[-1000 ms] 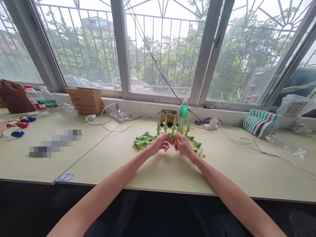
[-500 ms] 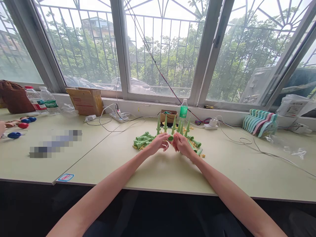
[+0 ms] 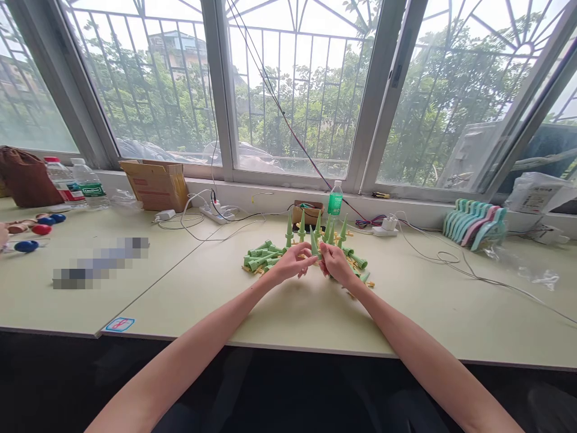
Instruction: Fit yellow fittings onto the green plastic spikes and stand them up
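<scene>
A green plastic cone-shaped spike (image 3: 314, 242) is held up between my hands, its point upward. My left hand (image 3: 292, 262) has its thumb and index finger at the lower part of the spike, the other fingers loosely curled below. My right hand (image 3: 334, 262) is closed against the spike's right side, and its fingers partly hide the lower end. Behind the hands several like spikes (image 3: 289, 231) stand upright on the table. To the left lies a pile of green spikes (image 3: 262, 255). More loose green pieces (image 3: 359, 261) with small yellow parts (image 3: 370, 284) lie to the right.
Behind the spikes are a small brown box (image 3: 308, 213) and a green-labelled bottle (image 3: 335, 199). Cables and a power strip (image 3: 219, 211) run along the back of the table (image 3: 189, 300). Hangers (image 3: 475, 224) stand at right, a cardboard box (image 3: 155, 185) at back left.
The spike in my hands has turned from its open round end facing me to its point upward. My left fingers have straightened and shifted slightly along it.
</scene>
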Available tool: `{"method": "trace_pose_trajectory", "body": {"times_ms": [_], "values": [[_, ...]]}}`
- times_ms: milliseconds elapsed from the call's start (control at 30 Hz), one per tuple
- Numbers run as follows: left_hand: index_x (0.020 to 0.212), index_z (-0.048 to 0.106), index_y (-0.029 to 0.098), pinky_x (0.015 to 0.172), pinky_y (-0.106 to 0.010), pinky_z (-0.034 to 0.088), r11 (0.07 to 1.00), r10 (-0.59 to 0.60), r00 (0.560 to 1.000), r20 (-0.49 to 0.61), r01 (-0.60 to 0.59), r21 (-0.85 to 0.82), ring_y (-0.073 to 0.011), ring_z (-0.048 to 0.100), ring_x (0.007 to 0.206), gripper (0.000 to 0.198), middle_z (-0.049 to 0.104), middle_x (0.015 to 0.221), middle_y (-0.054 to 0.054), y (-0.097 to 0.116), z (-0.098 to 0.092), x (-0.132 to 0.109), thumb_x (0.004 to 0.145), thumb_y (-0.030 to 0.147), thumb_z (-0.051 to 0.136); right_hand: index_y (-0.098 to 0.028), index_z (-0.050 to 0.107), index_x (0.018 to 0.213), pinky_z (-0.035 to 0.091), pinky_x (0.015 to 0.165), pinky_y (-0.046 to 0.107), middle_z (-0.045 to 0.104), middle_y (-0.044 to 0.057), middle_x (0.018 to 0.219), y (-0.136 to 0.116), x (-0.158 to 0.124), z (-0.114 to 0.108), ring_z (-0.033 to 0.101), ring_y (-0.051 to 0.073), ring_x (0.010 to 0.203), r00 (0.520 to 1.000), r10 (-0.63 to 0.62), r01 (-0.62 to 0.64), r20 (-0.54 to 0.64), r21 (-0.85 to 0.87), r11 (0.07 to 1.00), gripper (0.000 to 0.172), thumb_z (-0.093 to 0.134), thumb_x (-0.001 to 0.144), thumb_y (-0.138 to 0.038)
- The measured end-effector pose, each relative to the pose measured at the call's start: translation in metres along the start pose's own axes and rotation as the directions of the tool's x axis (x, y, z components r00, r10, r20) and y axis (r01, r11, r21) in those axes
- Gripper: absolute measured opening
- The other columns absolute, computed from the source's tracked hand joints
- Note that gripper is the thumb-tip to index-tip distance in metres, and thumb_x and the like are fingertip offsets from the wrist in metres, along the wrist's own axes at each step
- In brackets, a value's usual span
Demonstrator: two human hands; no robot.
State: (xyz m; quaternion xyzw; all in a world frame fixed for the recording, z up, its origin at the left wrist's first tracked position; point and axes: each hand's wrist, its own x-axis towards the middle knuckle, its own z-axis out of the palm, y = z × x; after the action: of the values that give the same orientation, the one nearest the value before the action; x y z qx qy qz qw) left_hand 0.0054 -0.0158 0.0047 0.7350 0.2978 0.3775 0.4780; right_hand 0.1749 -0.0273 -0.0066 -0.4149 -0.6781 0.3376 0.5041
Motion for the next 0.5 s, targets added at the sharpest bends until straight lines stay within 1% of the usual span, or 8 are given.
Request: {"method": "trace_pose_trajectory", "body": {"times_ms": [133,267,333,500], "values": [[0.104,0.052,0.021,0.041,-0.019,0.038,0.983,0.083,0.996,-0.04,-0.075,0.167,-0.0052,0.051,0.05,0.041,0.054,0.088,-0.001,-0.0085,0.0007,0.0015,0.077,0.049,0.064,-0.021,0.037,0.057,0.035,0.038,0.025,0.044,-0.003,0.039,-0.0023,-0.0008,-0.0013,0.041,0.01,0.033,1.0,0.0,-0.001,-0.028,-0.036,0.999,0.055,0.038,0.088,-0.066],[0.105,0.058,0.022,0.05,-0.021,0.043,0.925,0.221,0.971,-0.087,-0.18,0.336,-0.0054,0.048,0.054,0.034,0.054,0.095,-0.003,-0.0102,0.0007,0.0017,0.079,0.043,0.063,-0.02,0.04,0.05,0.037,0.041,0.026,0.046,-0.001,0.039,-0.0036,-0.0014,-0.0016,0.042,0.01,0.033,0.999,-0.026,0.023,-0.032,-0.066,0.998,0.059,0.036,0.09,-0.065],[0.104,0.06,0.022,0.054,-0.022,0.044,0.903,0.269,0.958,-0.101,-0.214,0.373,-0.0067,0.049,0.057,0.032,0.054,0.098,-0.005,-0.0083,0.0011,0.0012,0.078,0.041,0.064,-0.02,0.041,0.048,0.039,0.043,0.026,0.047,0.0,0.04,-0.0043,-0.0017,-0.0012,0.043,0.01,0.034,0.999,-0.031,0.027,-0.037,-0.083,0.996,0.062,0.034,0.09,-0.064],[0.107,0.061,0.024,0.056,-0.022,0.044,0.886,0.298,0.949,-0.101,-0.236,0.399,-0.0076,0.048,0.059,0.03,0.052,0.101,-0.006,-0.0035,0.0019,-0.0008,0.08,0.038,0.062,-0.019,0.042,0.045,0.04,0.044,0.024,0.046,0.0,0.038,-0.0064,-0.0028,0.0005,0.044,0.01,0.034,0.998,-0.046,0.041,-0.04,-0.112,0.993,0.066,0.032,0.091,-0.064]]}}
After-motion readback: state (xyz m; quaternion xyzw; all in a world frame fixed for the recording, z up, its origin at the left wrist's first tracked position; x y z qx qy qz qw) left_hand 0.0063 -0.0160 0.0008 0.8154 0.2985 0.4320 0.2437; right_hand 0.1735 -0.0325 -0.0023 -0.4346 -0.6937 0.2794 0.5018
